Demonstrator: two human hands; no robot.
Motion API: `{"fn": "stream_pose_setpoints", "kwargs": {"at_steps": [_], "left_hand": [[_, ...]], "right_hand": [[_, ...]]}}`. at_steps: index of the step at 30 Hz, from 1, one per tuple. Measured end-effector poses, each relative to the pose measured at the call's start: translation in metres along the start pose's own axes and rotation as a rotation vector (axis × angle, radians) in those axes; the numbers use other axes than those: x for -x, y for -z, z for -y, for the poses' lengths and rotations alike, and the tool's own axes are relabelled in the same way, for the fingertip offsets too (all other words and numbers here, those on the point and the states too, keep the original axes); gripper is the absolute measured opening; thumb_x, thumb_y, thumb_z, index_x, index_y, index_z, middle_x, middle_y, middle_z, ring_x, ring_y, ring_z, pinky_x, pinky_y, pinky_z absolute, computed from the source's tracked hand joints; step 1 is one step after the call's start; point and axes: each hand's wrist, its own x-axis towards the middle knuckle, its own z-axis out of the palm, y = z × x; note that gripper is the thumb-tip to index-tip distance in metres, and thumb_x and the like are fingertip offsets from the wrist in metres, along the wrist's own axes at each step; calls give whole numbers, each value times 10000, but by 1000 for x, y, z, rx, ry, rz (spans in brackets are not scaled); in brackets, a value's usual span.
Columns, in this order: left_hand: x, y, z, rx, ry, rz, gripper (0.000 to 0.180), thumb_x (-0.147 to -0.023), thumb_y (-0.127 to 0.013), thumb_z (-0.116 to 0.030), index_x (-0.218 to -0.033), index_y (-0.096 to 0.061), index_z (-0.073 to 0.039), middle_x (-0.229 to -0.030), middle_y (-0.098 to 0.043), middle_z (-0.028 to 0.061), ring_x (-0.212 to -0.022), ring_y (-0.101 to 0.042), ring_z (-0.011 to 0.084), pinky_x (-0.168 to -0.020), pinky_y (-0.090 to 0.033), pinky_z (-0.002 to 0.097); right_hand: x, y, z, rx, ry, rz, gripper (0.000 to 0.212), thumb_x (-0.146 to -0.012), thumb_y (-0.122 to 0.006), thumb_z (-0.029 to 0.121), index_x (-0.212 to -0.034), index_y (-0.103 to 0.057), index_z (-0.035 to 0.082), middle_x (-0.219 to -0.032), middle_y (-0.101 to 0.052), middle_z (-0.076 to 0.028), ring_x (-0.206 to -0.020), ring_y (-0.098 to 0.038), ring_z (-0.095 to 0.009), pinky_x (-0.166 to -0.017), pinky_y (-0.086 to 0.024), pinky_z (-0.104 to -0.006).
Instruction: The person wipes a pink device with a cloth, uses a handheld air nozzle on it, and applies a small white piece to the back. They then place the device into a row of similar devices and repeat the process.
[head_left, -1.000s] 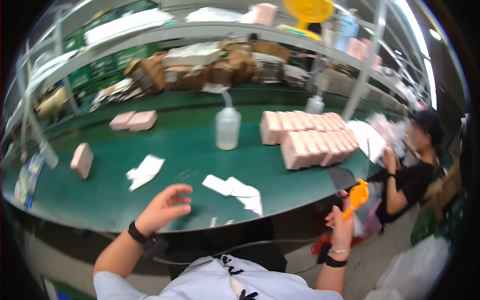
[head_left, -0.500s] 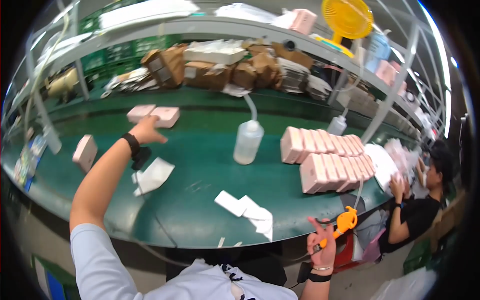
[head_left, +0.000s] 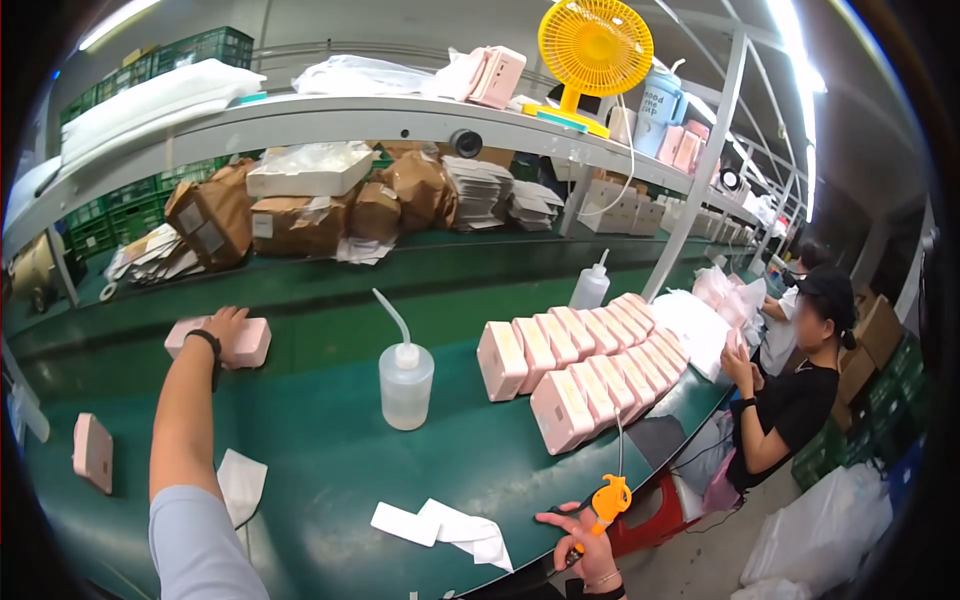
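Note:
Toward the far left of the table, my left hand (head_left: pixel 226 337) is closed over a pair of pink rounded boxes (head_left: pixel 252 343), its fingers curling over the far side; the thumb is hidden. My right hand (head_left: pixel 588 552), low at the table's front edge, grips an orange gun-shaped tool (head_left: pixel 609 500) with a thin pale hose rising from it. A dark slender piece also shows at its fingers, too small to name. Another pink box (head_left: pixel 96 453) stands alone at the left. Two rows of pink boxes (head_left: pixel 563 408) stand right of the middle.
A clear squeeze bottle (head_left: pixel 406 388) stands mid-table; a second bottle (head_left: pixel 591 287) is farther back. White paper pieces (head_left: pixel 466 532) and a white sheet (head_left: pixel 241 486) lie near the front. Behind runs a shelf (head_left: pixel 330 118) with a yellow fan (head_left: pixel 594 50). A co-worker (head_left: pixel 790 390) sits at right.
My left hand has moved onto the pair of pink boxes and closed over them. The view has turned right and up. My right hand still holds the orange tool.

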Motion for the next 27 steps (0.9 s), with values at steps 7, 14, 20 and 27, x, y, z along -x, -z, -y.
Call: {"fn": "stream_pose_setpoints", "kwargs": {"at_steps": [7, 14, 20, 27], "left_hand": [[-5, 26, -19, -1, 44, 123, 1158, -461, -914, -262, -1465, -369, -67, -1435, -446, 218, -1360, -417, 395, -1126, -384, 519], [52, 57, -63, 284, -56, -381, 1053, -475, -877, -280, -1386, -417, -25, -1236, -514, 220, -1205, -511, 421, -1043, -467, 461], [163, 68, -87, 333, 224, -594, 944, -496, -835, -206, -1337, -457, -2, -1237, -516, 231, -1140, -525, 439, -980, -472, 480], [283, 40, -47, -134, 515, -517, 1020, -505, -879, -207, -1409, -439, -40, -1341, -498, 160, -1229, -476, 350, -1060, -364, 452]], "right_hand": [[-8, -19, 2, 63, 90, -161, 385, -954, -468, 182, -1280, -396, -11, -1210, -627, -336, -407, -562, -204, -393, -455, -248], [-7, -18, 1, 45, 142, -161, 353, -986, -447, 184, -1277, -402, -10, -1186, -646, -312, -401, -553, -192, -383, -444, -242], [-4, -6, -9, -21, 173, -111, 332, -1011, -422, 145, -1307, -378, 1, -1197, -641, -307, -436, -583, -198, -444, -488, -261], [-6, -2, -16, 2, 206, -61, 352, -1021, -443, 218, -1302, -399, 10, -1182, -648, -291, -417, -572, -199, -409, -470, -255]]}}
